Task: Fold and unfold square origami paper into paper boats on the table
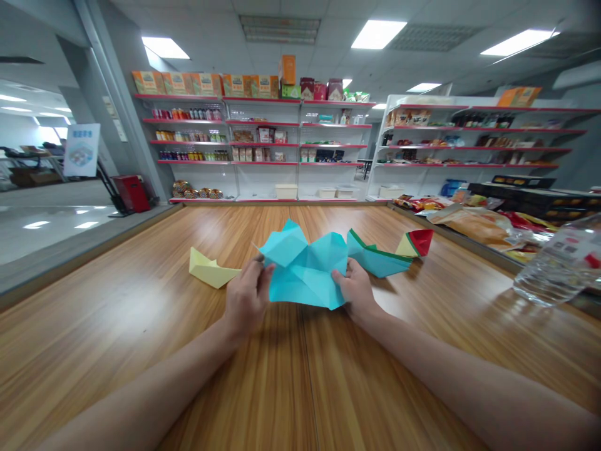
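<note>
A small folded boat of pale yellow paper (210,269) lies flat on the table just left of the left hand (245,299), its pointed end nearly reaching the knuckles without touching. The left hand is closed in a pinch on the left edge of the creased cyan paper sheet (305,266), thumb on top and fingers curled beneath. The sheet is thin and matte, crossed by sharp diagonal folds that raise it into angular facets; its near edge lies on the table between the two hands while its far points stand up. The right hand (357,289) clamps the sheet's right edge the same way, thumb pressed onto the paper.

Just beyond and right of the right hand sits a folded teal boat with a green rim (378,258), close to the knuckles, and past that a smaller red and yellow folded piece (416,242). Well to the right lies a crinkled clear plastic bottle (558,269) on its side.

The wooden table (300,388) is smooth, glossy and long-grained, with a seam running away between the hands. Broad bare wood lies toward the person and to the left hand's left, up to the table's raised left edge.
</note>
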Available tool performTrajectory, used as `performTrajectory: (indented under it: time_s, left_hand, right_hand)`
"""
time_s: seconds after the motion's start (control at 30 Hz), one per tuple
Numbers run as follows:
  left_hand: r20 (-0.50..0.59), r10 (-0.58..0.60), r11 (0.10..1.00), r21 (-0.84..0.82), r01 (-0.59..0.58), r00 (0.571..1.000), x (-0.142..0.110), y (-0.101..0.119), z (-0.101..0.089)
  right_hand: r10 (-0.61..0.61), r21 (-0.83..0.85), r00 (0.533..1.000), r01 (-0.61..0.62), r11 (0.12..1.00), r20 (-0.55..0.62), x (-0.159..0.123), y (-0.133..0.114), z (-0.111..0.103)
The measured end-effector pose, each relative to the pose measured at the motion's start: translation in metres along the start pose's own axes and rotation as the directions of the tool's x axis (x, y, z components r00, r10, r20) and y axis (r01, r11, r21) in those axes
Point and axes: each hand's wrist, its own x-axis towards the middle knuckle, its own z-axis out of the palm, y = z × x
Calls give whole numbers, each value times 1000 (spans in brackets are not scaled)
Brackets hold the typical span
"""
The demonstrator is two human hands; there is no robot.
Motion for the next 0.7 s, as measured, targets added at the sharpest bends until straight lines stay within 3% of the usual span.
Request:
performTrajectory:
  time_s: [0.1, 0.2, 0.33, 0.4, 0.47, 0.53, 0.6, 0.7]
  left_hand:
    - [-183, -21, 983, 175, 53, 983, 10, -14, -4]
    - [-220, -99, 946, 281, 160, 970, 20, -37, -9]
    - [-246, -238, 906, 293, 307, 939, 29, -68, -15]
    - [-289, -295, 916, 187, 356, 911, 31, -77, -16]
    - [-301, -319, 928, 94, 360, 899, 32, -77, -15]
    - [-262, -225, 948, 165, 273, 939, 30, -69, -14]
    - [-155, 6, 919, 390, 56, 988, 25, -54, -11]
    - [75, 222, 833, 504, -229, 972, 13, -31, -6]
  right_hand:
    - [-37, -149, 999, 36, 988, -7, 3, 2, -5]
    - [-119, -395, 992, 128, 910, 46, 1, 2, -7]
    - [-172, -729, 979, 195, 656, 107, -12, -7, -4]
    - [-209, -824, 967, 233, 516, 143, -19, -15, -1]
    - [-330, -865, 927, 308, 395, 180, -24, -22, 2]
    - [-444, -871, 863, 394, 294, 241, -26, -27, 4]
    - [-466, -849, 823, 471, 240, 325, -27, -31, 4]
    - [-360, -775, 812, 565, 283, 460, -28, -34, 4]
